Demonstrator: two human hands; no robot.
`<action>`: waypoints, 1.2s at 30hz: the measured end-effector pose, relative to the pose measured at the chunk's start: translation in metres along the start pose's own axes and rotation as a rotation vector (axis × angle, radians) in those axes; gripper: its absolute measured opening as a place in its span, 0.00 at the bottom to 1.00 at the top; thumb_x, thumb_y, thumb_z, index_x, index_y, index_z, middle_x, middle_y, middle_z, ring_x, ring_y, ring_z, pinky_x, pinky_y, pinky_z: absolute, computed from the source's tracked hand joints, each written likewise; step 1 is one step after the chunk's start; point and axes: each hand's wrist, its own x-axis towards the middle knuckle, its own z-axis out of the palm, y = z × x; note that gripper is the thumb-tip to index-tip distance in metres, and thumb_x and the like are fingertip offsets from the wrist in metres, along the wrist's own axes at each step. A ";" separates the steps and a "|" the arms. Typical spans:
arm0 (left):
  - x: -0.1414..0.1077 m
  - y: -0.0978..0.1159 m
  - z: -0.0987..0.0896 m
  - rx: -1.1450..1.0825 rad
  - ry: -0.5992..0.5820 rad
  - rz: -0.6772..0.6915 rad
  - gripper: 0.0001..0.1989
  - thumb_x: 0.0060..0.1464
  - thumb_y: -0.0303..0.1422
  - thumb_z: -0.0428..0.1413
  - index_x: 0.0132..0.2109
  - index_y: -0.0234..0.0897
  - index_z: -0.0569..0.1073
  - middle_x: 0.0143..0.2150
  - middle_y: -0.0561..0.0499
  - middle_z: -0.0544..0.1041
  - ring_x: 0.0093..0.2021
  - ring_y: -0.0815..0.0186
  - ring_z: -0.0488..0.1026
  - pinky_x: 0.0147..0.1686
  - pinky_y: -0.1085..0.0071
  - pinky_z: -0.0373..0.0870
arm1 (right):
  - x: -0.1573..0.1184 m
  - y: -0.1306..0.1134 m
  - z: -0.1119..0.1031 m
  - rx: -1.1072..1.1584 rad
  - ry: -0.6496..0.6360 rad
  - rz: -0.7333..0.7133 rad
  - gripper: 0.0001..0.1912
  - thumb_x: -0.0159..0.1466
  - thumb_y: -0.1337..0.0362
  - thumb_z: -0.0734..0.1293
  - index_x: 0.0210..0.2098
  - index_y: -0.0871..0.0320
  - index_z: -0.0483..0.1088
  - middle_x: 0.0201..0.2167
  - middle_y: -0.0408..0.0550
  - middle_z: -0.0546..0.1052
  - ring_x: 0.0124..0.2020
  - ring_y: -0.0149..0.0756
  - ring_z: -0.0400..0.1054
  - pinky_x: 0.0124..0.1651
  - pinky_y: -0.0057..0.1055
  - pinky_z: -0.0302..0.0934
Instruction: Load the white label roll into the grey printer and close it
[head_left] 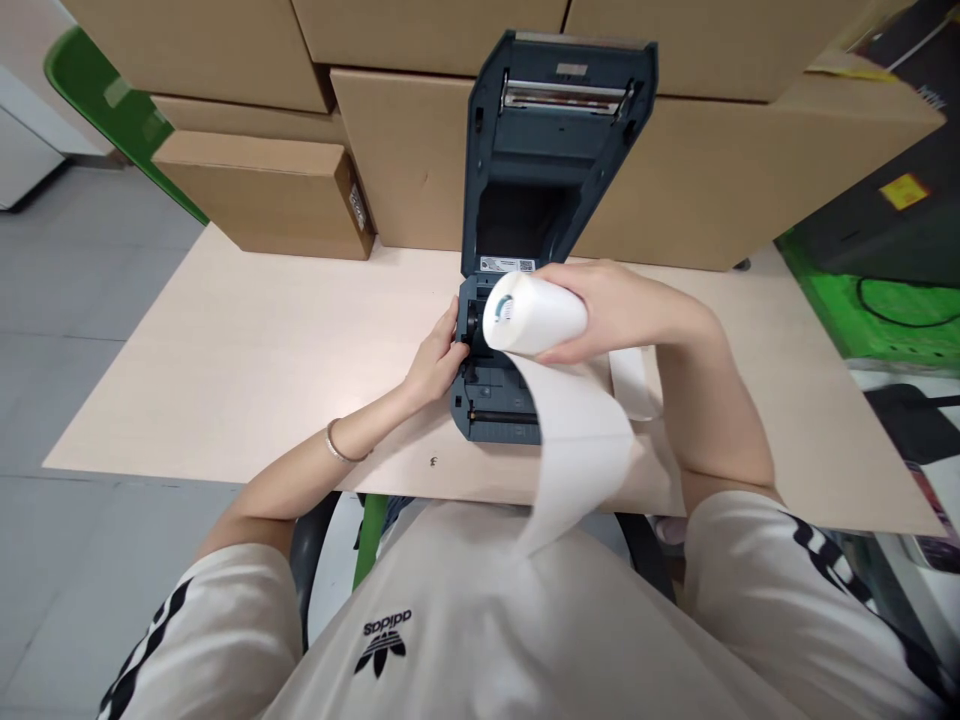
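Note:
A dark grey label printer (499, 428) stands on the table with its lid (555, 130) raised at the back. My right hand (596, 310) is wrapped round a white paper roll (551, 316), tilted above the printer's open bay. From the roll a loose white strip (574, 430) hangs down past the table's front edge toward the shirt. At the printer's left side, my left hand (437, 358) holds the rim of the base, fingers on the outer wall and thumb over the edge. The right part of the bay is hidden behind the roll and strip.
Large cardboard boxes (412, 150) stand along the back of the table (262, 350), with a smaller carton (262, 200) at the back left. A white paper piece (634, 384) lies right of the printer. Dark equipment (892, 190) is at the far right.

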 end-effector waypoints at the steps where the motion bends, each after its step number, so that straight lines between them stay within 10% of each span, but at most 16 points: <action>1: 0.000 0.002 0.000 0.011 -0.003 -0.008 0.43 0.66 0.39 0.55 0.84 0.43 0.54 0.86 0.48 0.55 0.86 0.47 0.53 0.85 0.48 0.51 | 0.008 -0.004 0.005 -0.019 -0.015 0.005 0.33 0.53 0.48 0.79 0.55 0.51 0.78 0.50 0.48 0.85 0.48 0.53 0.80 0.46 0.42 0.69; 16: 0.000 0.001 0.001 0.018 -0.027 -0.036 0.45 0.65 0.37 0.54 0.84 0.41 0.50 0.87 0.45 0.54 0.86 0.46 0.53 0.85 0.49 0.50 | 0.047 0.002 0.064 -0.304 -0.185 0.160 0.32 0.61 0.60 0.77 0.62 0.63 0.73 0.59 0.63 0.82 0.55 0.61 0.79 0.51 0.46 0.71; 22: 0.000 0.001 0.000 0.030 -0.026 -0.020 0.44 0.66 0.39 0.54 0.84 0.38 0.51 0.86 0.43 0.54 0.86 0.46 0.53 0.85 0.48 0.50 | -0.002 -0.027 0.082 -0.286 0.065 -0.051 0.32 0.76 0.54 0.66 0.72 0.69 0.68 0.69 0.72 0.76 0.68 0.65 0.73 0.68 0.60 0.68; 32: 0.000 0.008 0.005 -0.099 0.009 -0.057 0.44 0.63 0.35 0.56 0.83 0.44 0.55 0.87 0.49 0.53 0.88 0.49 0.46 0.87 0.48 0.42 | -0.065 -0.055 0.148 -0.174 0.006 -0.135 0.49 0.75 0.38 0.65 0.82 0.64 0.56 0.82 0.70 0.57 0.83 0.72 0.49 0.79 0.72 0.55; 36: -0.002 0.011 0.008 -0.132 0.015 -0.066 0.44 0.64 0.38 0.56 0.83 0.46 0.54 0.88 0.50 0.51 0.88 0.50 0.45 0.87 0.49 0.42 | -0.066 -0.057 0.137 -0.150 -0.039 -0.133 0.49 0.73 0.38 0.68 0.80 0.66 0.60 0.82 0.69 0.56 0.83 0.70 0.48 0.81 0.67 0.54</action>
